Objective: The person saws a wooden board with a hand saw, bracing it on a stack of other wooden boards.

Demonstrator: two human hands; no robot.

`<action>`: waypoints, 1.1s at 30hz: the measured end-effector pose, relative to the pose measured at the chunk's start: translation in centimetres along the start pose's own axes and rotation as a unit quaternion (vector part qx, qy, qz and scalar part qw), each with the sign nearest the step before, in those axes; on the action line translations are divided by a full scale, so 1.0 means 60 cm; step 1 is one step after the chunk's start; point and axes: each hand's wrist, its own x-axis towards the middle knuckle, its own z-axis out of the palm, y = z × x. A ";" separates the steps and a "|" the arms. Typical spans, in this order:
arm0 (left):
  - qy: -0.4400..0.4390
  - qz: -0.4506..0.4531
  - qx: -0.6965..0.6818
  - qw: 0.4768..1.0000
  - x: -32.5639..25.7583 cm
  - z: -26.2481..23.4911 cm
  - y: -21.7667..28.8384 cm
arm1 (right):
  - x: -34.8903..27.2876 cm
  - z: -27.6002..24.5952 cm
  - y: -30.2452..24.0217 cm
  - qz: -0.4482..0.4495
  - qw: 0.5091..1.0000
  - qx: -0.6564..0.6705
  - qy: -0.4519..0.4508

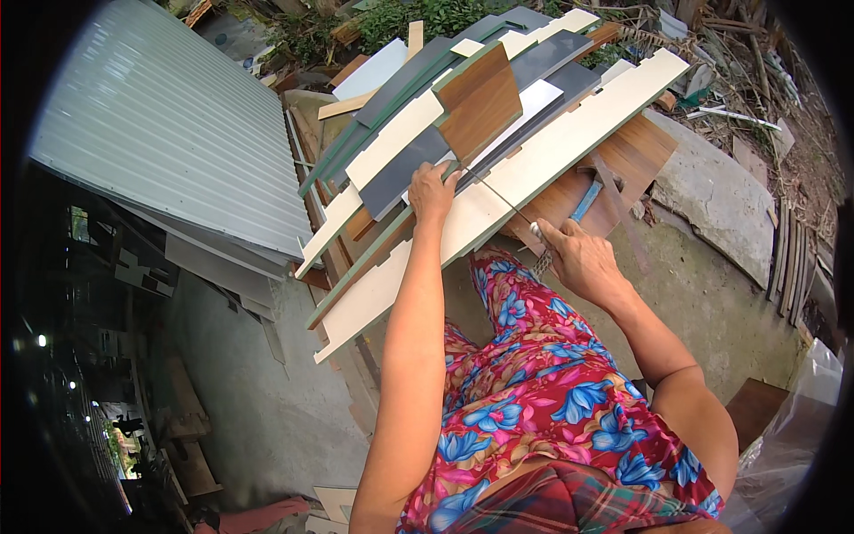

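My left hand (432, 191) is closed at the lower corner of a brown wood-grain board (480, 98), which lies across a stack of long panels. My right hand (583, 254) is wrapped around the handle of a long thin-bladed tool (496, 194). Its blade shows edge-on as a narrow dark line, reaching up and left toward the board's lower edge and my left fingers. Whether it is a saw or a knife I cannot tell. Below the blade runs a long cream panel (587, 147) with a green edge. Beside it lie a dark grey panel (405, 169) and another cream panel (396, 138).
A hammer with a blue handle (586, 202) rests on a wide brown board (645, 156) to the right of the stack. Left stands a corrugated metal sheet (178, 116). A concrete slab (712, 209) and thin slats (787, 258) are at the right. Clear plastic (792, 436) lies lower right.
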 end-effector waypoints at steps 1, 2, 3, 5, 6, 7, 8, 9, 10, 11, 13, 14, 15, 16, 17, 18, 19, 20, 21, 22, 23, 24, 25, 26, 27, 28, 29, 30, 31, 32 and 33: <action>0.006 0.002 0.005 1.000 0.000 -0.001 -0.002 | -0.008 -0.009 0.002 -0.003 1.000 0.002 0.002; 0.006 0.002 0.006 1.000 0.001 -0.001 -0.002 | -0.020 -0.019 0.007 0.006 1.000 0.008 -0.005; 0.007 -0.007 0.003 1.000 0.002 -0.001 -0.003 | -0.029 -0.026 0.011 0.015 1.000 0.014 -0.011; 0.005 -0.014 0.000 1.000 0.005 -0.002 -0.003 | -0.044 -0.037 0.018 0.021 0.999 0.029 -0.001; 0.006 -0.011 0.003 1.000 0.005 -0.001 -0.002 | -0.049 -0.039 0.022 0.028 0.999 0.044 0.009; 0.006 -0.009 0.006 1.000 0.005 -0.001 0.000 | -0.050 -0.039 0.025 0.030 0.998 0.045 0.009; 0.006 -0.007 0.008 1.000 0.004 -0.001 -0.001 | -0.049 -0.038 0.028 0.036 0.997 0.060 0.015; 0.016 0.003 0.009 1.000 0.002 -0.001 -0.003 | -0.049 -0.037 0.030 0.043 0.996 0.076 0.021; 0.025 0.013 0.010 1.000 0.001 -0.001 -0.004 | -0.049 -0.034 0.031 0.043 0.996 0.079 0.022; 0.025 0.015 0.012 1.000 0.000 -0.001 -0.003 | -0.048 -0.031 0.033 0.047 0.995 0.092 0.016; 0.020 0.005 0.037 0.999 -0.001 0.001 0.001 | -0.046 -0.029 0.033 0.052 0.993 0.107 0.010; 0.019 0.006 0.040 0.999 -0.001 0.001 -0.001 | -0.044 -0.030 0.031 0.054 0.991 0.120 0.005; 0.024 0.011 0.040 0.999 -0.002 0.001 -0.002 | -0.043 -0.030 0.030 0.055 0.990 0.132 -0.001; 0.030 0.016 0.040 0.999 -0.003 0.001 -0.004 | -0.041 -0.028 0.029 0.055 0.990 0.134 -0.001; 0.029 0.016 0.041 0.999 -0.004 0.001 -0.005 | -0.039 -0.024 0.029 0.049 0.989 0.136 0.009; 0.027 0.025 0.034 0.999 -0.005 0.000 -0.006 | -0.037 -0.021 0.030 0.044 0.989 0.137 0.019; 0.024 0.034 0.028 0.999 -0.007 -0.001 -0.007 | -0.034 -0.020 0.030 0.043 0.989 0.138 0.018; 0.023 0.034 0.028 0.999 -0.009 -0.001 -0.004 | -0.030 -0.018 0.031 0.049 0.988 0.143 0.016; 0.016 0.033 0.028 0.999 -0.011 -0.001 0.000 | -0.026 -0.016 0.031 0.056 0.987 0.148 0.014; 0.010 0.031 0.028 0.999 -0.013 -0.002 0.003 | -0.022 -0.015 0.031 0.056 0.987 0.149 0.013; 0.010 0.029 0.029 0.999 -0.015 -0.003 0.002 | -0.018 -0.013 0.029 0.050 0.987 0.152 0.014; 0.010 0.040 0.029 0.999 -0.017 -0.005 0.002 | -0.014 -0.011 0.028 0.045 0.987 0.156 0.016; 0.010 0.050 0.028 0.998 -0.019 -0.007 0.001 | -0.011 -0.009 0.026 0.043 0.987 0.156 0.014; 0.011 0.047 0.029 0.998 -0.021 -0.008 0.001 | -0.009 -0.006 0.025 0.034 0.986 0.162 0.022; 0.015 0.058 0.019 0.998 -0.023 -0.009 0.002 | -0.007 -0.004 0.024 0.025 0.985 0.168 0.031; 0.019 0.068 0.009 0.997 -0.025 -0.010 0.002 | -0.004 -0.004 0.023 0.023 0.985 0.167 0.028; 0.020 0.065 0.009 0.998 -0.026 -0.011 0.001 | -0.001 -0.005 0.022 0.025 0.985 0.168 0.026; 0.020 0.071 0.009 0.997 -0.027 -0.011 0.001 | 0.001 -0.006 0.021 0.027 0.985 0.168 0.024; 0.019 0.077 0.009 0.997 -0.027 -0.012 0.000 | 0.003 -0.008 0.019 0.025 0.985 0.167 0.022; 0.020 0.074 0.009 0.997 -0.028 -0.013 0.000 | 0.004 -0.010 0.018 0.025 0.986 0.163 0.022; 0.022 0.076 0.013 0.997 -0.028 -0.014 0.000 | 0.005 -0.011 0.017 0.026 0.987 0.159 0.021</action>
